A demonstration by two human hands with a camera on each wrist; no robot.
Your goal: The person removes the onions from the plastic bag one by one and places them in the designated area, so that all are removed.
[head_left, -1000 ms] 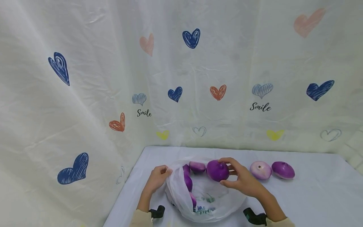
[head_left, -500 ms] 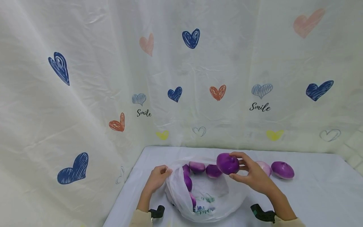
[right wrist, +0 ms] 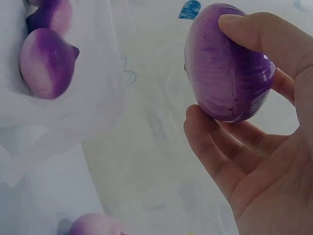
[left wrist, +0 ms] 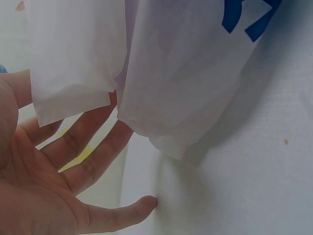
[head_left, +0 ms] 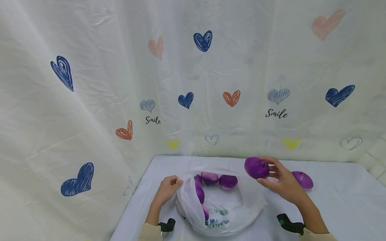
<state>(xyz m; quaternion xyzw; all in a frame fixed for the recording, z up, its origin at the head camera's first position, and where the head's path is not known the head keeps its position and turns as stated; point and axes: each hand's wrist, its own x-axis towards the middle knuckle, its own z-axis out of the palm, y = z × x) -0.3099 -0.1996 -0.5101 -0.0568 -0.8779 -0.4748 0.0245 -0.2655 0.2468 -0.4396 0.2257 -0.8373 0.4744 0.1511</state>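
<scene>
Outside the bag (head_left: 187, 209), gripping an onion (head_left: 254, 167) in right hand (head_left: 284, 183), moving it farther from others (head_left: 228, 182) inside, pinching bag with left hand (head_left: 167, 190)

Eight visible onions (head_left: 254, 168), one bag (head_left: 252, 208)

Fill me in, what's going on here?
A person's left hand pinches the rim of a white plastic bag while the right hand holds a purple bulb clear of its opening. Several other bulbs lie inside. Two more bulbs are on the table, one mostly hidden behind the right hand.
</scene>
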